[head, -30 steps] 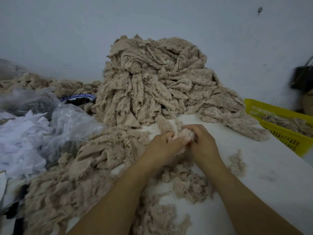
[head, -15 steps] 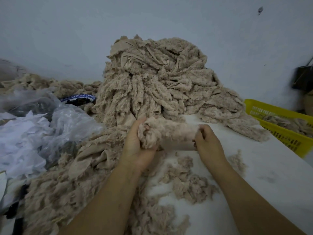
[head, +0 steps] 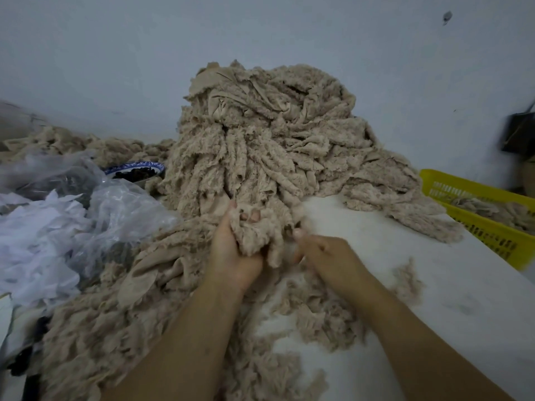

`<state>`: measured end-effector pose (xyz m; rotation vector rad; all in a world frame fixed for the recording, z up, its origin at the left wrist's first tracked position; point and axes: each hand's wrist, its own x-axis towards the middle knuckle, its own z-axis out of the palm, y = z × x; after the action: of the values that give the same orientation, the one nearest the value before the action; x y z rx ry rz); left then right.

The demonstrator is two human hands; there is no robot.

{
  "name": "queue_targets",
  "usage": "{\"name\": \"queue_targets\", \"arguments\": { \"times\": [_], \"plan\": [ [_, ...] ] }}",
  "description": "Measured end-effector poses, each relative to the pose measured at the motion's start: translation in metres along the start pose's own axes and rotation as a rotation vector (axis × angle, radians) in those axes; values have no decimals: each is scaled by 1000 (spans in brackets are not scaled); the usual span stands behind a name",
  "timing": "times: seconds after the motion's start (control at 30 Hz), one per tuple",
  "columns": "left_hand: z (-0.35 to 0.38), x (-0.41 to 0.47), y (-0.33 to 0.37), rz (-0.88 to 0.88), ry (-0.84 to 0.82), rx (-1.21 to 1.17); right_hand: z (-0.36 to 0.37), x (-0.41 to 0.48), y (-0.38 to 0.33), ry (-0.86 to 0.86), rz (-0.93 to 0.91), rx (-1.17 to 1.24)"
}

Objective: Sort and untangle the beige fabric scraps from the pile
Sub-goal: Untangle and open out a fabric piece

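Left hand [head: 231,253] & right hand [head: 327,253] have closed in vs 0.5 s ago, bunching the beige scrap [head: 257,235]. L→R: clear plastic bag [head: 121,209], blue-rimmed bowl [head: 136,164]; left hand grips the scrap wad at foot of the big pile [head: 260,146]; right hand pinches its edge; yellow basket [head: 489,235] w/ scraps far right.

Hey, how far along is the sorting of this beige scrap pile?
Early on, it seems. Done: some scraps lie in the yellow basket, and loose ones are spread on the white table. In hand: the left hand grips one bunch while the right hand pinches its edge. Left: the tall tangled pile behind, which looks like most of the work.
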<state>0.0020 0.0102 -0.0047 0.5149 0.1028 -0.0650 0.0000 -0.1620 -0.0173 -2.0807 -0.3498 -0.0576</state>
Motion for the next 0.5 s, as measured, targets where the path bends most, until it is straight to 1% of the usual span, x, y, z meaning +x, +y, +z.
{"name": "queue_targets", "arguments": {
  "times": [0.03,0.1,0.17,0.27,0.3,0.33,0.4,0.43,0.5],
  "plan": [
    [3,-1,-2,-6,-34,22,2,-2,-2,-30,-41,6],
    [5,-1,-4,-1,-62,98,2,-2,-5,-11,-114,59],
    [5,0,-8,-7,-80,183,3,1,-7,-34,-122,111],
    [9,-4,-17,-62,-119,342,11,7,-4,-17,-178,-50],
    [11,-6,-19,-55,-137,352,11,9,-1,17,-182,-42],
    [11,-6,-20,-20,-134,361,9,10,-1,70,-146,16],
    [11,-5,-21,51,-125,392,1,11,-1,154,-35,234],
    [11,-5,-22,75,-108,434,-2,12,0,145,4,365],
    [10,-3,-29,87,-76,526,-2,11,-4,18,37,621]
  ]
}}
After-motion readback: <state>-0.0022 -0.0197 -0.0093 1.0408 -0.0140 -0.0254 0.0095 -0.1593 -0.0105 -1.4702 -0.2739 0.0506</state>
